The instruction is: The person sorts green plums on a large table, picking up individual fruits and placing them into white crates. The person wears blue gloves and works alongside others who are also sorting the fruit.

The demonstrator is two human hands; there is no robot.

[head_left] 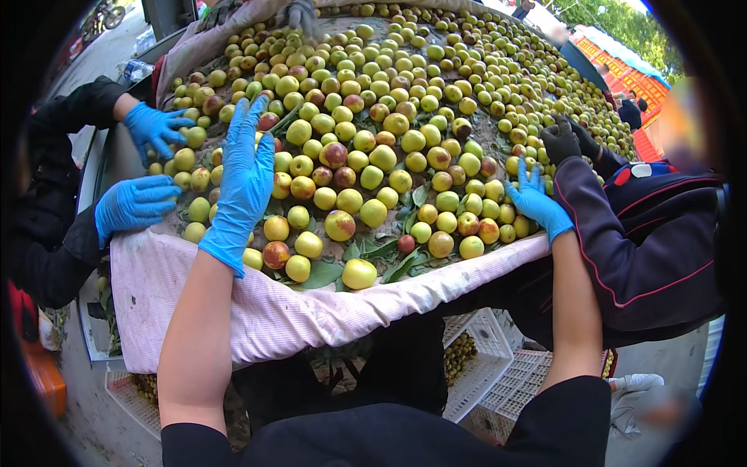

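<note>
A wide sorting surface covered by a pink-striped cloth (327,315) bears a mass of green and reddish-brown jujubes (382,157), with green leaves (321,273) among them. My left hand (242,175), in a blue glove, lies on the jujubes left of centre, its fingers extended and pointing up the picture, with nothing gripped. At the right, near the cloth edge, my right hand (536,198), also in a blue glove, rests against jujubes with its fingers spread. What lies under both palms is hidden.
A co-worker's blue-gloved hands (137,201) are close on the left. Another's dark-gloved hand (561,140) is just beyond my right hand, the sleeve beside my forearm. A grey-gloved hand (299,16) is at the far edge. White plastic crates (487,362) with jujubes stand below.
</note>
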